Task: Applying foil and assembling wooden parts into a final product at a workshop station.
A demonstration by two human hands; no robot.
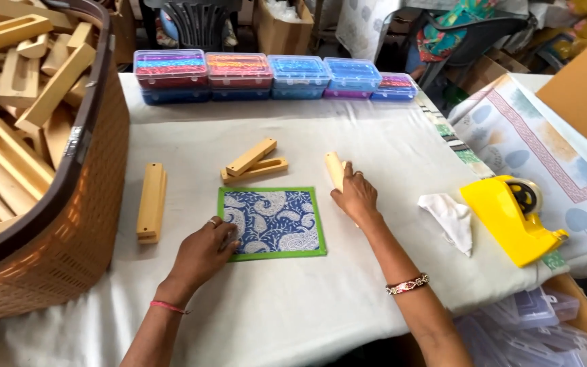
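A blue paisley cloth mat with a green border (276,221) lies flat on the white-covered table (293,299). My left hand (202,253) rests on the mat's left edge, fingers curled on the fabric. My right hand (354,194) is closed around a pale wooden block (334,166) standing just right of the mat's top corner. Two slotted wooden blocks (254,163) lie crossed behind the mat. A stacked pair of long wooden blocks (151,202) lies to the left.
A brown woven basket (83,224) full of wooden blocks fills the left side. Coloured plastic boxes (273,76) line the far edge. A yellow tape dispenser (511,217) and a white cloth (451,219) sit at right. Clear plastic boxes (531,326) lie below the table's right corner.
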